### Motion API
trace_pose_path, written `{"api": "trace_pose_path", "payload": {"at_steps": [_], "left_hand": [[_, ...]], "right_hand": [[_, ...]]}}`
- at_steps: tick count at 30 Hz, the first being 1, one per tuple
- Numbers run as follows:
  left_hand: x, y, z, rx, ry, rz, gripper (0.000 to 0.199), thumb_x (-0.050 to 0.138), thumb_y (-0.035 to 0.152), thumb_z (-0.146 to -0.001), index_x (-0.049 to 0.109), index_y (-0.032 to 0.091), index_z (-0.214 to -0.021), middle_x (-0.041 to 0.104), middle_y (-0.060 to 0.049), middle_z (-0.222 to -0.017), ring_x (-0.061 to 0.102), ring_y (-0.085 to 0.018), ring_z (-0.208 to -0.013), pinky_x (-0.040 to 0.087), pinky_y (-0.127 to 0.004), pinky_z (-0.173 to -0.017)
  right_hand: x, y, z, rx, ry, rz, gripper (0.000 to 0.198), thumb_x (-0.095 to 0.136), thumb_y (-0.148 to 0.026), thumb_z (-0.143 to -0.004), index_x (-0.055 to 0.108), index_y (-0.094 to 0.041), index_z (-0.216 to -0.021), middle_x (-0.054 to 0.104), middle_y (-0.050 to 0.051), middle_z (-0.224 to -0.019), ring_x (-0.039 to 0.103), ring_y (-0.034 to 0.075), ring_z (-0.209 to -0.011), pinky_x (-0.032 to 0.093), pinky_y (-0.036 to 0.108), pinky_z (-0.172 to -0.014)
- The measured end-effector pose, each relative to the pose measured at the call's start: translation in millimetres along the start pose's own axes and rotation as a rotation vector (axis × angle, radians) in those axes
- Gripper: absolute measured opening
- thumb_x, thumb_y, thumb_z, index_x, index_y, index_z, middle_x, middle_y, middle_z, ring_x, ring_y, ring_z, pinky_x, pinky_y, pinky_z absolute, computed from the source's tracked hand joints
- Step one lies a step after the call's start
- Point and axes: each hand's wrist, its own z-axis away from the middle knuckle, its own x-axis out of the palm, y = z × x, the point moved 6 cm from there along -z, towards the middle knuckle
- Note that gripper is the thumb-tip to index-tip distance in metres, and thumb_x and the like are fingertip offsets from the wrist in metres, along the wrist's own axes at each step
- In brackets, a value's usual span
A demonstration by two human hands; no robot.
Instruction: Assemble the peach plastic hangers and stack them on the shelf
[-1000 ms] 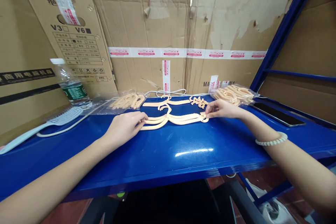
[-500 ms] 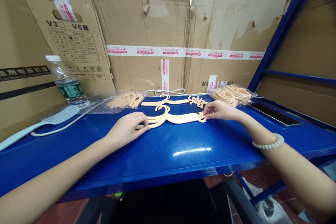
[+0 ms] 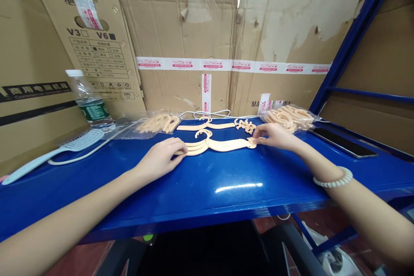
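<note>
Beige plastic clothes hangers (image 3: 226, 145) lie stacked on the blue table, their hooks facing away from me. My left hand (image 3: 161, 154) has its fingers closed around the left end of the stack. At the stack's right end, my right hand (image 3: 274, 136) pinches the tip with thumb and fingers; the exact part between them is partly hidden. Just behind lies another beige hanger (image 3: 221, 126). To its right, close to my right fingers, sits a small heap of loose beige hook-shaped pieces (image 3: 245, 126).
Clear bags of beige parts lie at back left (image 3: 158, 123) and back right (image 3: 287, 117). A water bottle (image 3: 92, 108), a hairbrush (image 3: 80, 140) and a white cable stand left. A phone (image 3: 344, 142) lies right. Cardboard (image 3: 187, 86) walls the back.
The view has shifted slightly, so everything sits a little further right. Both hands keep their hold at the ends of the hanger stack, with only small finger movement.
</note>
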Motion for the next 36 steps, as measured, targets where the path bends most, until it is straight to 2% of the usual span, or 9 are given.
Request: {"api": "trace_pose_path", "payload": {"at_steps": [3,6,10,14,17,21,28,36], "left_hand": [[0,2,0,-0.002,0.001,-0.012,0.014,0.046,0.021,-0.087,0.06,0.02,-0.087,0.063,-0.004,-0.091,0.058,-0.019,-0.088,0.045,-0.03,-0.078],[-1,6,0,-0.017,0.001,-0.031,0.015,0.046,0.022,-0.087,0.06,0.02,-0.088,0.064,-0.005,-0.094,0.058,-0.02,-0.09,0.047,-0.032,-0.08],[-1,6,0,-0.065,0.022,-0.061,0.028,0.046,0.026,-0.087,0.056,0.017,-0.111,0.063,-0.009,-0.113,0.057,-0.024,-0.107,0.047,-0.037,-0.092],[8,-5,0,-0.118,-0.046,-0.099,0.052,0.042,0.035,-0.09,0.04,0.011,-0.137,0.049,-0.014,-0.139,0.044,-0.027,-0.128,0.036,-0.043,-0.108],[19,-16,2,-0.145,-0.167,-0.085,0.053,0.032,0.039,-0.095,0.038,0.014,-0.141,0.041,-0.011,-0.147,0.036,-0.026,-0.136,0.029,-0.045,-0.113],[26,-25,3,-0.146,-0.258,-0.066,0.053,0.023,0.041,-0.097,0.039,0.019,-0.142,0.036,-0.007,-0.15,0.03,-0.023,-0.14,0.026,-0.045,-0.114],[27,-39,2,-0.121,-0.286,-0.134,0.053,0.022,0.038,-0.097,0.036,0.02,-0.144,0.034,-0.007,-0.151,0.028,-0.023,-0.14,0.026,-0.044,-0.114],[26,-43,3,-0.131,-0.264,-0.181,0.051,0.024,0.035,-0.096,0.041,0.018,-0.142,0.039,-0.008,-0.148,0.034,-0.024,-0.137,0.028,-0.043,-0.113]], "right_hand": [[1,-7,0,-0.024,0.099,0.005,0.018,0.059,-0.034,-0.079,0.066,-0.018,-0.081,0.071,0.007,-0.084,0.064,0.023,-0.078,0.049,0.035,-0.072],[6,-24,1,-0.081,0.173,-0.018,0.026,0.055,-0.036,-0.084,0.065,-0.016,-0.096,0.07,0.011,-0.098,0.065,0.025,-0.09,0.052,0.039,-0.08],[24,-48,4,-0.178,0.087,0.016,0.049,0.047,-0.046,-0.09,0.056,-0.012,-0.124,0.06,0.017,-0.125,0.056,0.03,-0.117,0.045,0.047,-0.099],[39,-51,5,-0.207,-0.03,0.071,0.065,0.038,-0.052,-0.093,0.044,-0.005,-0.138,0.045,0.022,-0.141,0.04,0.032,-0.133,0.034,0.048,-0.111],[48,-46,4,-0.203,-0.102,0.081,0.068,0.034,-0.053,-0.094,0.039,-0.003,-0.141,0.039,0.021,-0.145,0.031,0.032,-0.138,0.029,0.049,-0.114],[52,-44,3,-0.219,-0.127,0.082,0.068,0.031,-0.052,-0.095,0.039,-0.004,-0.142,0.039,0.02,-0.145,0.029,0.031,-0.139,0.027,0.049,-0.114],[55,-45,-3,-0.215,-0.093,0.075,0.066,0.03,-0.053,-0.095,0.043,-0.006,-0.139,0.041,0.02,-0.144,0.032,0.031,-0.138,0.029,0.048,-0.113],[51,-47,-7,-0.234,-0.011,0.023,0.054,0.041,-0.043,-0.092,0.047,-0.01,-0.135,0.05,0.019,-0.137,0.046,0.03,-0.129,0.038,0.049,-0.108]]}}
